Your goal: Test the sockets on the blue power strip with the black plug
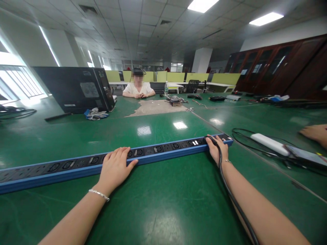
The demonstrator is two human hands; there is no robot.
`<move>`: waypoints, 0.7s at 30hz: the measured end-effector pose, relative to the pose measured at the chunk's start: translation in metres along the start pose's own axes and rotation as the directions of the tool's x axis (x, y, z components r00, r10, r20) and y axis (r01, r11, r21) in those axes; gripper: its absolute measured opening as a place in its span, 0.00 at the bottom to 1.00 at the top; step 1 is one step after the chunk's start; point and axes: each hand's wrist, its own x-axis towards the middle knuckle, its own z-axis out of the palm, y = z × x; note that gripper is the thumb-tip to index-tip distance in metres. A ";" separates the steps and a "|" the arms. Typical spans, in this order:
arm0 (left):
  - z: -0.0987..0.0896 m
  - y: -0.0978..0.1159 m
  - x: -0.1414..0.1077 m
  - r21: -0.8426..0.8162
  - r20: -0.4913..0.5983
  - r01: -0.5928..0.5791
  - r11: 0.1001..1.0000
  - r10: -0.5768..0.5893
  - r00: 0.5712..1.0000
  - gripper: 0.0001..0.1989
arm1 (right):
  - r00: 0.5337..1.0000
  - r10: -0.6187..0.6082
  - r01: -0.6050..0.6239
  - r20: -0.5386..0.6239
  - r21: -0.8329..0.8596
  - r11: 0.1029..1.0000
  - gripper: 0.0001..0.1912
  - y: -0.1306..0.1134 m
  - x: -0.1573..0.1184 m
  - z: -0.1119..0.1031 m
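Observation:
A long power strip with a blue casing and a black face of sockets lies slantwise across the green table. My left hand lies over its middle, fingers across the top and thumb along the near side, gripping it. Near the strip's right end, my right hand is closed around the black plug of a thick power cord. The plug is against the socket face; whether it is seated in a socket cannot be made out. From it the cord runs down along my right forearm.
A black computer case stands at the back left, with work gloves beside it. At right lie a white power strip and cables, near another person's hand. Across the table sits a person by a bottle.

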 end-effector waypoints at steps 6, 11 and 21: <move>-0.002 0.001 0.000 -0.026 -0.014 -0.001 1.000 0.000 1.000 0.28 | 0.950 0.121 0.009 -0.287 0.415 0.910 0.26 -0.022 -0.003 -0.007; 0.000 0.001 0.000 -0.042 -0.016 0.004 0.999 -0.004 1.000 0.28 | 0.991 -0.130 0.137 -0.044 0.349 0.927 0.21 -0.066 -0.029 -0.001; -0.002 0.001 -0.001 -0.025 -0.021 -0.009 1.000 0.009 1.000 0.28 | 0.972 -0.219 0.186 0.082 0.297 0.937 0.20 -0.080 -0.041 0.015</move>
